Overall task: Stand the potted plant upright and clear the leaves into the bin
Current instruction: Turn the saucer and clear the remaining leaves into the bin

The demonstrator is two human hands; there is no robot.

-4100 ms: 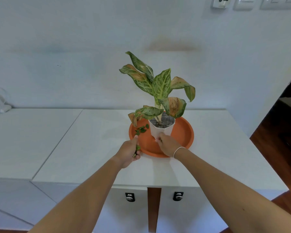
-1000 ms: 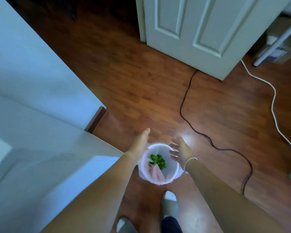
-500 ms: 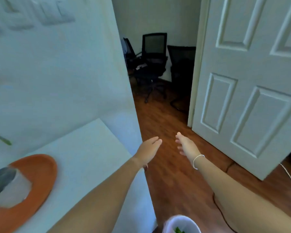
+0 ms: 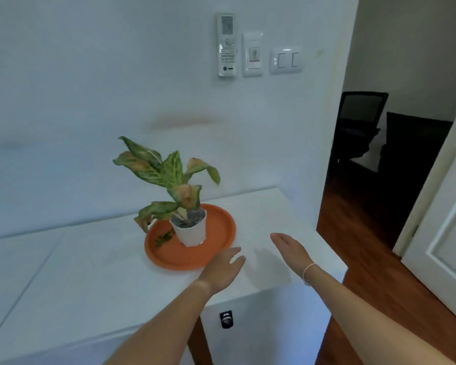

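the plant (image 4: 169, 177) stands upright in its white pot (image 4: 190, 233), and the pot sits on the orange saucer (image 4: 216, 248) on the white cabinet (image 4: 95, 275). a small sprig of loose leaves (image 4: 164, 237) lies on the saucer just left of the pot, apart from it. the bin is not in view.

the left hand (image 4: 223, 268) hovers at the saucer's near rim, fingers straight and loosely together, holding nothing. the right hand (image 4: 290, 248) hangs over the bare cabinet top to the right, fingers straight and together, also empty.

judging by looks, the sprig is very light, soft and limp. a fingertip pinch at its stem should lift it; a flat sweep might scatter small bits across the saucer. the pot looks like thin, light plastic with faceted sides, and the plant is top-heavy and leans left, so a knock near the leaves could tip it. if it must be steadied, the pot's wall low down is the place, not the soft foliage, which already shows brown, weak patches.

on the wall hang a remote (image 4: 227, 46) in a holder and two switch plates (image 4: 286, 60). the remote carries a small dark logo near its foot, too blurred to read. no other writing shows.
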